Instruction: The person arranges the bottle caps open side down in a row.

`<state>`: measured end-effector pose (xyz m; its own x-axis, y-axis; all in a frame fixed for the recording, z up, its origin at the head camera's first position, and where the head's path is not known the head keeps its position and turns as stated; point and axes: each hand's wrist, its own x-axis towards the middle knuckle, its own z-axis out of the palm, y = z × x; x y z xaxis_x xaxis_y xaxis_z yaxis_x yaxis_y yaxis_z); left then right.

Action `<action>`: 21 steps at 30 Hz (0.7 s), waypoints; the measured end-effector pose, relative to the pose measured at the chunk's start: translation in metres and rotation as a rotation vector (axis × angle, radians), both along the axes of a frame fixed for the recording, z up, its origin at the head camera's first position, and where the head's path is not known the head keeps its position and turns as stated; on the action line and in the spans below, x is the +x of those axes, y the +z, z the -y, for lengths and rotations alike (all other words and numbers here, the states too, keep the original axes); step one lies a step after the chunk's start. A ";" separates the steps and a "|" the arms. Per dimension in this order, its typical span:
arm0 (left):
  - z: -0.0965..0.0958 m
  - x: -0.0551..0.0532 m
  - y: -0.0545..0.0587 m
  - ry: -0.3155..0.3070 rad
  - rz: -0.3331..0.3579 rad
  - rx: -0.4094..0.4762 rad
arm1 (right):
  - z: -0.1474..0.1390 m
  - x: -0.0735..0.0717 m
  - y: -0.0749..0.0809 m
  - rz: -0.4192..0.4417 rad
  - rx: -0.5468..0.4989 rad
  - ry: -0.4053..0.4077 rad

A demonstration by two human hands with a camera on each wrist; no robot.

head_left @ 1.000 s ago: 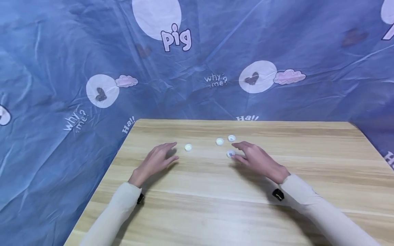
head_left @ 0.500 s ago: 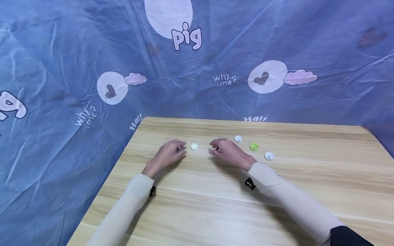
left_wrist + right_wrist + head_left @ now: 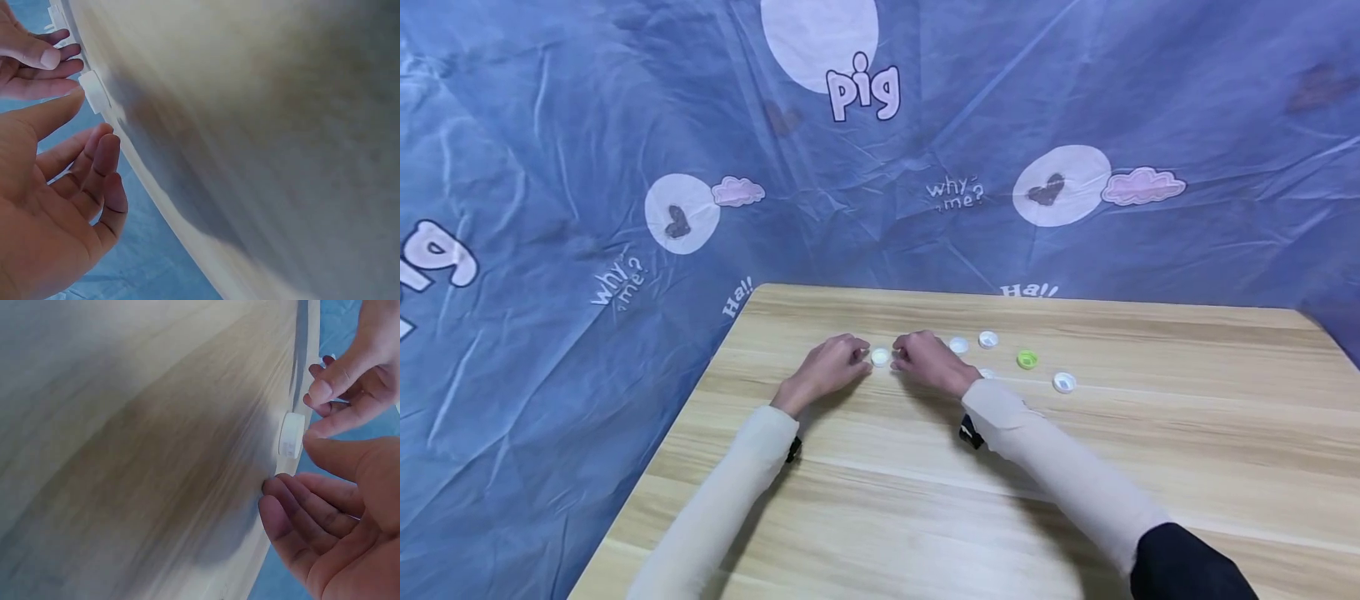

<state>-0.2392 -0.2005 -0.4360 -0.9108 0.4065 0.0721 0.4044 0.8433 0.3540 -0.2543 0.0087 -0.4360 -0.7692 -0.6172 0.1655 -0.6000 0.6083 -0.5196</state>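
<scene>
A small white round cap [image 3: 880, 357] lies on the table between my two hands. From the left, my left hand [image 3: 832, 367] comes right up to its rim with loosely bent fingers. My right hand [image 3: 927, 362] stands close on the opposite side, palm turned inward and fingers slightly curved. In the left wrist view, the thumb tip overlaps the edge of the cap [image 3: 94, 92], while the other fingers hang apart from it. The right wrist view likewise puts the thumb tip beside the cap [image 3: 292, 435], with the remaining fingers bent below.
Right of the hands lie more caps: a white one [image 3: 958, 345], another white one [image 3: 988, 339], a green one [image 3: 1027, 359] and a white one [image 3: 1064, 382]. My right wrist partly hides one more. A blue printed cloth [image 3: 865, 208] hangs behind the wooden table [image 3: 865, 517].
My right hand has swept left, away from the other caps, to the white cap. My left hand has edged in from the left. The gap between them has narrowed, and the head view has shifted.
</scene>
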 end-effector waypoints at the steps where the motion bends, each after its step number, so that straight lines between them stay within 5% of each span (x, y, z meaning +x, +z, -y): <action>1: -0.001 -0.001 0.001 -0.005 0.003 0.000 | 0.001 -0.001 0.000 0.001 0.003 -0.003; 21: -0.019 -0.008 -0.002 -0.001 0.065 -0.009 | 0.005 -0.006 -0.007 -0.036 -0.003 0.020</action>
<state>-0.2468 -0.1814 -0.4378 -0.9131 0.4076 0.0092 0.3815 0.8463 0.3719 -0.2601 0.0038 -0.4426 -0.7504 -0.6318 0.1944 -0.6301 0.5948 -0.4991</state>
